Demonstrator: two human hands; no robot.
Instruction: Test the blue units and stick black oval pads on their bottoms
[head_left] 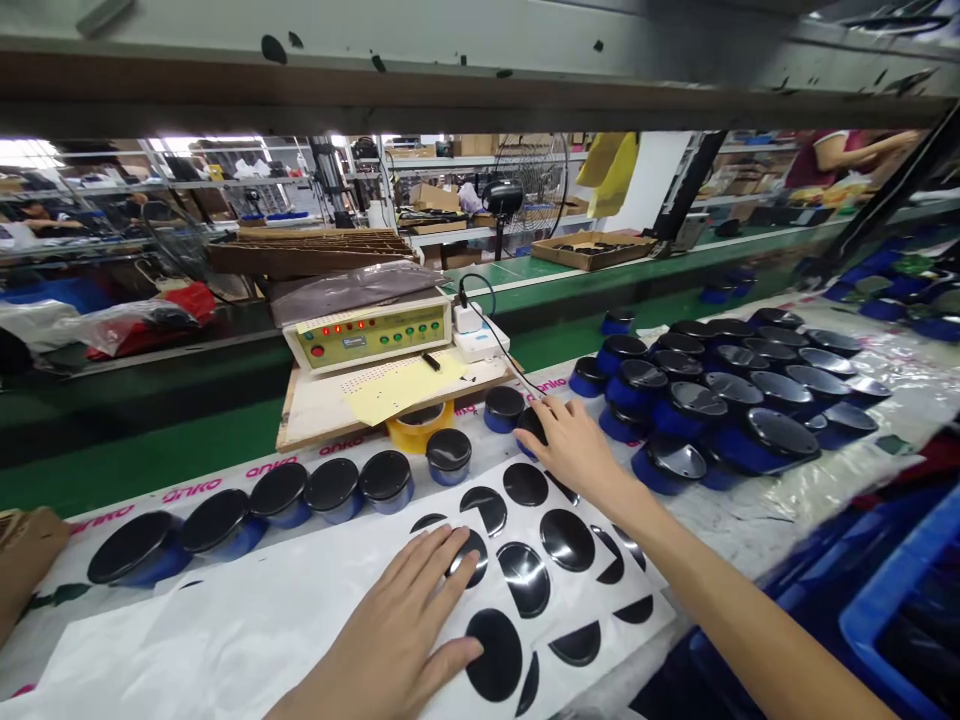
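Observation:
White sheets [592,625] bearing round black stickers [493,655] lie on the bench in front of me. My left hand [401,620] rests flat on them, fingers spread, its fingertips over one black circle. Farther forward, my right hand [566,440] has its fingers on the black top of a small blue round container [531,428]; the fingertips are partly curled round its top. To its left stands another blue container [503,408], and a row of similar ones [279,493] with black tops runs toward the left.
Many blue containers [697,400] stand grouped at the right. A control box [371,332] sits on a wooden board behind a yellow tape roll [421,430]. Overhead runs a shelf edge [450,40]. A blue crate [892,600] is at lower right; a person [840,155] is far right.

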